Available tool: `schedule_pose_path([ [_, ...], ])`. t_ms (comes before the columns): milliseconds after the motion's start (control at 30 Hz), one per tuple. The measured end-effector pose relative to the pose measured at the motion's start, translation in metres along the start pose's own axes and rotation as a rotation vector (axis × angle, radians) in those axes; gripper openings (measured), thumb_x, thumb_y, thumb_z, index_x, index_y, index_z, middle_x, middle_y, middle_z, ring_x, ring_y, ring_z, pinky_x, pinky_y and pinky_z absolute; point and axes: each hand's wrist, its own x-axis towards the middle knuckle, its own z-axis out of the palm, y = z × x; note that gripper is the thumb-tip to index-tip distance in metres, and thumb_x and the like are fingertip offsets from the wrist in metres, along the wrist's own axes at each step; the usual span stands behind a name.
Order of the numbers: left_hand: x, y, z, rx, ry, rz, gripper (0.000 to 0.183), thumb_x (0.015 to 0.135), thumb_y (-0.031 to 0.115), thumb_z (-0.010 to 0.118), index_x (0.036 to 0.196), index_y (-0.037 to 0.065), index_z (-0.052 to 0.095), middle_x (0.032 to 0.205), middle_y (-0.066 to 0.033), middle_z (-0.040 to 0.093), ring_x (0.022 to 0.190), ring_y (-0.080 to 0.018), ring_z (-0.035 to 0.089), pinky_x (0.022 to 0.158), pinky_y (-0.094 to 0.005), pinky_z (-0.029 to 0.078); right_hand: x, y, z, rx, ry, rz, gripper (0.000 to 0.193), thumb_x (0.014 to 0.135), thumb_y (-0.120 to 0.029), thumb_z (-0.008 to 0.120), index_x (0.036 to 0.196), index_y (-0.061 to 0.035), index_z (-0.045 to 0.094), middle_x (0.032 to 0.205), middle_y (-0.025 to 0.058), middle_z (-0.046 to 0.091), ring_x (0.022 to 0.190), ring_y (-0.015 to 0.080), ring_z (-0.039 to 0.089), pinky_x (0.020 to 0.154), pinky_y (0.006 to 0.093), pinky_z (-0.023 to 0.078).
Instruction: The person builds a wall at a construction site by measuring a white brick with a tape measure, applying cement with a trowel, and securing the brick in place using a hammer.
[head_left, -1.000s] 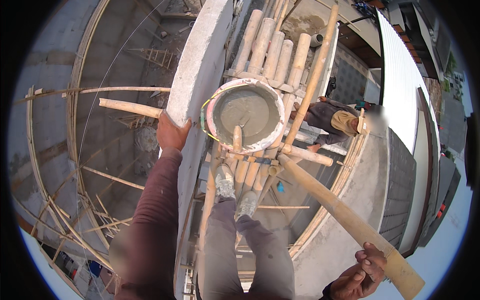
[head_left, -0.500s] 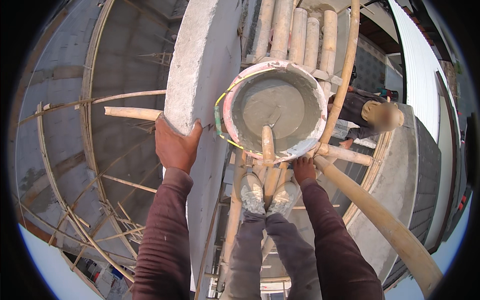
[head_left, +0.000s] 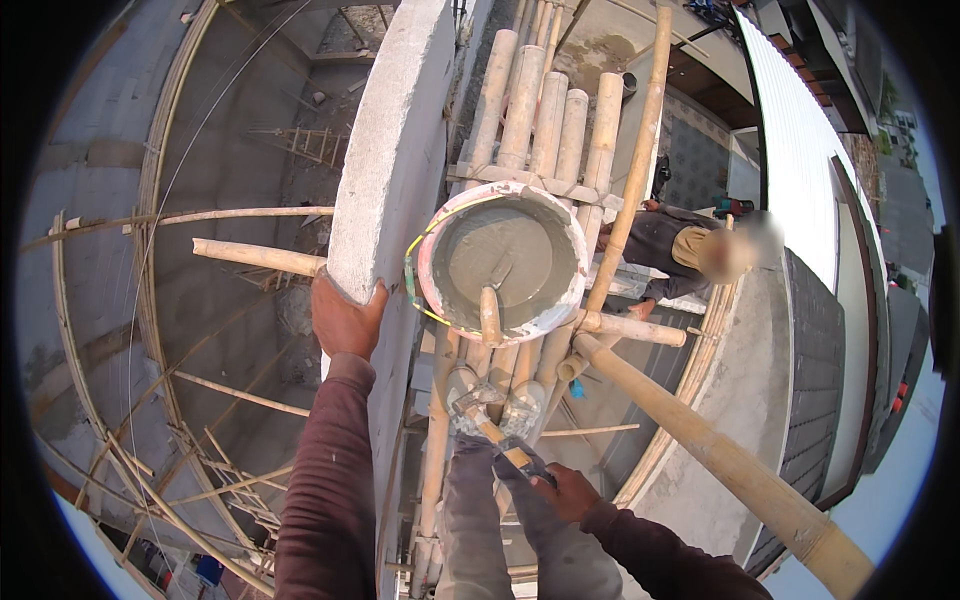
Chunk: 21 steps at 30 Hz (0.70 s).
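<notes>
My left hand (head_left: 347,318) is wrapped over the end of a rough concrete wall (head_left: 388,150), thumb on its near face. Low in front of my legs, my right hand (head_left: 566,492) is closed round a hand tool (head_left: 518,458) with a pale shaft and a dark grip. Its grey head overlaps my shoes, so its exact kind is unclear. Ahead of my feet stands a round bucket (head_left: 434,285) of wet grey mortar (head_left: 480,240). A trowel with a wooden handle (head_left: 490,316) rests in it, blade partly sunk, handle over the near rim.
Bamboo poles (head_left: 520,110) form the narrow platform under the bucket and my feet. A thick bamboo pole (head_left: 720,460) slants along the right. Another person (head_left: 680,245) works lower down on the right. Left of the wall is a deep drop with bamboo scaffolding (head_left: 100,350).
My right hand has left the near right side of the bucket and come down toward my legs, now holding the tool. My left hand keeps its grip. The view has shifted slightly.
</notes>
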Motion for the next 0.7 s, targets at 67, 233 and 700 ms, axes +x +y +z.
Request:
schedule_pose_path([
  [67, -0.001, 0.003, 0.001, -0.007, -0.016, -0.021, 0.071, 0.073, 0.035, 0.083, 0.125, -0.002, 0.052, 0.114, -0.0222, 0.059, 0.110, -0.0412, 0.058, 0.093, -0.0483, 0.048, -0.043, -0.057, -0.036, 0.530, -0.278, 0.308, 0.037, 0.103, -0.037, 0.058, 0.111, -0.0015, 0.053, 0.087, 0.0142, 0.067, 0.066, 0.0226, 0.067, 0.062, 0.0369, 0.053],
  [233, 0.000, 0.001, 0.002, -0.017, -0.027, -0.038, 0.073, 0.072, 0.037, 0.083, 0.124, -0.003, 0.053, 0.113, -0.0223, 0.060, 0.110, -0.0412, 0.058, 0.093, -0.0486, 0.048, 0.007, -0.184, -0.115, 1.008, -0.122, 0.012, 0.031, 0.106, -0.028, 0.054, 0.119, -0.0007, 0.047, 0.086, 0.0084, 0.062, 0.060, 0.0122, 0.059, 0.052, 0.0293, 0.052],
  [700, 0.002, 0.006, 0.002, 0.016, 0.001, 0.000, 0.074, 0.070, 0.033, 0.086, 0.125, -0.004, 0.054, 0.112, -0.0240, 0.062, 0.107, -0.0440, 0.061, 0.090, -0.0498, 0.049, 0.305, -0.302, -0.138, 1.333, -0.040, 0.091, 0.031, 0.096, -0.014, 0.053, 0.124, -0.0028, 0.044, 0.078, 0.0151, 0.058, 0.061, 0.0257, 0.059, 0.049, 0.0408, 0.049],
])
